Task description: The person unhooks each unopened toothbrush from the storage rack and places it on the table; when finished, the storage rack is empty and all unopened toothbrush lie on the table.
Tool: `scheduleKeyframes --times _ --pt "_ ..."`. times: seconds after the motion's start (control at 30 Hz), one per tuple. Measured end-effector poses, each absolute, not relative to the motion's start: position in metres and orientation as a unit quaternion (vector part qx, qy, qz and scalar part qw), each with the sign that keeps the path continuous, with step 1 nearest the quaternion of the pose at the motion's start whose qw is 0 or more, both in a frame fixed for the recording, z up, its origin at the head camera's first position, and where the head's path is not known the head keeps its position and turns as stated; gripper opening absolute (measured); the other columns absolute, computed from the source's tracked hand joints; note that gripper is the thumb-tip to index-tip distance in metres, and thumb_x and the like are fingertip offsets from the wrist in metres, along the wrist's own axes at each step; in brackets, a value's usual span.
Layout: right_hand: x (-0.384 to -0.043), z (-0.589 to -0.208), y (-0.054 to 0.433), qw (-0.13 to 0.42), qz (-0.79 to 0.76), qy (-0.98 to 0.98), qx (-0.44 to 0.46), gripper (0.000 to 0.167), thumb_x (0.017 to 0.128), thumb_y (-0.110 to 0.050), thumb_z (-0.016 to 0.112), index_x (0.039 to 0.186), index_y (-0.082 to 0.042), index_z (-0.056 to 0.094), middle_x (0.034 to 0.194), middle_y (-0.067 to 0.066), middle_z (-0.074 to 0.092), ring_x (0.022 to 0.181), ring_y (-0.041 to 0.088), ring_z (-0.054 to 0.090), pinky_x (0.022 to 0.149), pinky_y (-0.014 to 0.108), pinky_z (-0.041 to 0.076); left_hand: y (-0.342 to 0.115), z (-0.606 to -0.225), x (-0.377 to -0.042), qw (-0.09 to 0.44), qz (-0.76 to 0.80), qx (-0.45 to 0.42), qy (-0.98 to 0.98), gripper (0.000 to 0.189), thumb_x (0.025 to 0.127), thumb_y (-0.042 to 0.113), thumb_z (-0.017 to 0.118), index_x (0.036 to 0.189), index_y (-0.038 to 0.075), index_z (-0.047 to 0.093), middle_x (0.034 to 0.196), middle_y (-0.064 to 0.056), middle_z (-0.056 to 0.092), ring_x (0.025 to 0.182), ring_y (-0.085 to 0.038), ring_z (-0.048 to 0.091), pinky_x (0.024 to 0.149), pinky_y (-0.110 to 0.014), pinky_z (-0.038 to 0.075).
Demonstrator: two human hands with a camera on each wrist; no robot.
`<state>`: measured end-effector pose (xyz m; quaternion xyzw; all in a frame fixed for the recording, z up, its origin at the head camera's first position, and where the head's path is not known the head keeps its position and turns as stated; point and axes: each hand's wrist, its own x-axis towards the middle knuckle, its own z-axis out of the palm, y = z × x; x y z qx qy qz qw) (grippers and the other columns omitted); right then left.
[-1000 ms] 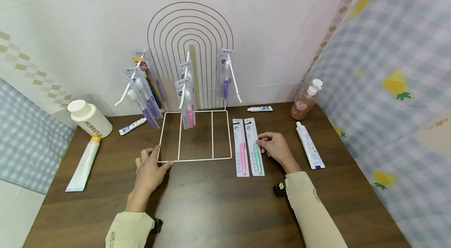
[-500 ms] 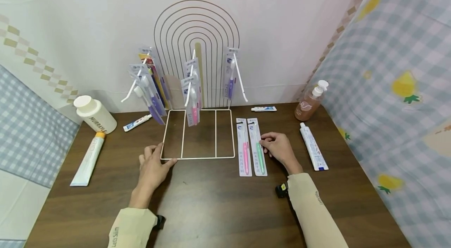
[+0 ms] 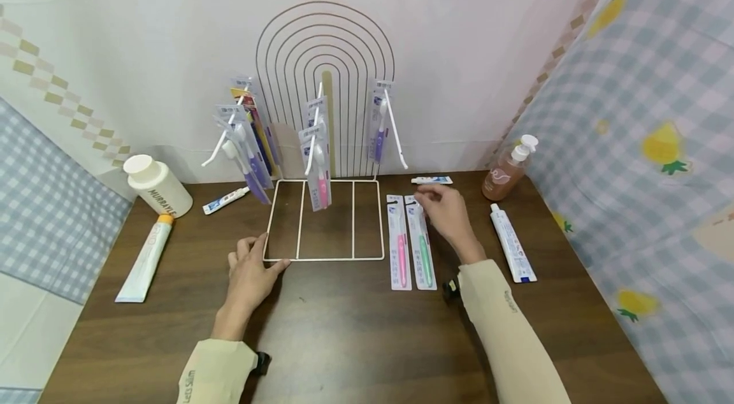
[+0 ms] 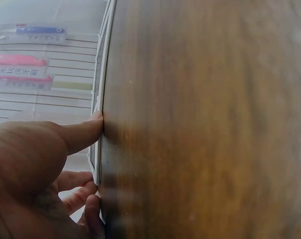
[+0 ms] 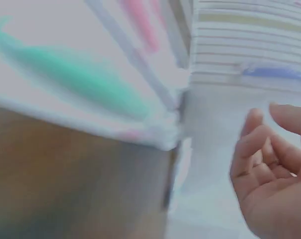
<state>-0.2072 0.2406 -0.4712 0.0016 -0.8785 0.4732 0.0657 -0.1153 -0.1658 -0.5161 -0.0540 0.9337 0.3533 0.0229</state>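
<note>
In the head view my left hand [image 3: 248, 276] rests at the near left corner of a white wire display rack [image 3: 321, 259], thumb on the front wire and fingers at the side wire. The left wrist view shows the thumb [image 4: 85, 134] touching the wire. My right hand [image 3: 446, 213] is at the top end of a packaged green toothbrush [image 3: 424, 254]. In the right wrist view its fingers are loosely bent, with a small gap between thumb and forefinger and nothing in it. A packaged pink toothbrush [image 3: 402, 257] lies alongside on the left.
Packaged toothbrushes hang from the rack's left hook [image 3: 213, 155], middle hook [image 3: 310, 158] and right hook [image 3: 395, 130]. Around it are a cream bottle [image 3: 163, 190], a pump bottle [image 3: 504, 176], a yellow-capped tube [image 3: 146, 257], a white tube [image 3: 512, 245] and small toothpaste tubes [image 3: 226, 200].
My right hand has shifted from beside the green toothbrush's handle up to the top end of its package. My left hand stays at the rack's corner. The head view has moved slightly.
</note>
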Motion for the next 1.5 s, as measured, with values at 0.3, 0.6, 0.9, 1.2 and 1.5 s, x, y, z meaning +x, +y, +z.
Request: scheduleKeyframes --times 0.3,0.6,0.9,1.2,1.5 --pt "-0.264 -0.412 0.201 0.122 0.516 -0.847 0.049 0.031 0.11 -0.007 0.072 0.138 0.004 0.078 0.111 0.025 0.078 0.078 0.018 0.072 0.061 0.014 0.052 -0.167 -0.51 -0.117 0.058 0.344 -0.058 0.935 0.084 0.109 0.031 0.078 0.174 -0.003 0.037 0.166 -0.03 0.036 0.131 -0.052 0.037 0.108 -0.065 0.041" --pt "-0.293 -0.389 0.181 0.098 0.523 -0.844 0.069 0.031 0.11 -0.013 0.077 0.134 0.006 0.078 0.12 0.028 0.075 0.082 0.039 0.073 0.061 0.017 0.048 -0.168 -0.522 -0.114 0.023 0.356 -0.051 0.933 0.084 0.105 0.03 0.083 0.17 -0.005 0.044 0.16 -0.032 0.042 0.125 -0.051 0.04 0.1 -0.061 0.042" --pt "-0.293 -0.384 0.174 0.146 0.537 -0.83 0.044 0.021 0.107 -0.011 0.081 0.115 0.008 0.084 0.1 0.023 0.075 0.07 0.009 0.058 0.063 0.017 0.044 -0.169 -0.532 -0.116 0.0 0.358 -0.041 0.933 0.084 0.102 0.033 0.085 0.169 -0.003 0.047 0.157 -0.031 0.045 0.122 -0.051 0.043 0.096 -0.059 0.043" --pt "-0.285 -0.387 0.179 0.201 0.579 -0.789 0.047 0.02 0.106 -0.007 0.079 0.116 0.01 0.083 0.099 0.001 0.072 0.075 0.003 0.061 0.069 0.015 0.051 -0.165 -0.515 -0.114 0.038 0.348 -0.056 0.935 0.083 0.107 0.028 0.081 0.172 -0.005 0.041 0.163 -0.031 0.041 0.129 -0.053 0.04 0.105 -0.065 0.041" --pt "-0.264 -0.392 0.201 0.185 0.632 -0.751 0.045 0.022 0.111 -0.009 0.074 0.12 0.011 0.079 0.097 0.0 0.073 0.056 0.003 0.06 0.054 0.017 0.047 -0.163 -0.515 -0.115 0.045 0.346 -0.056 0.935 0.084 0.107 0.029 0.08 0.173 -0.005 0.039 0.165 -0.033 0.038 0.13 -0.054 0.039 0.107 -0.065 0.04"
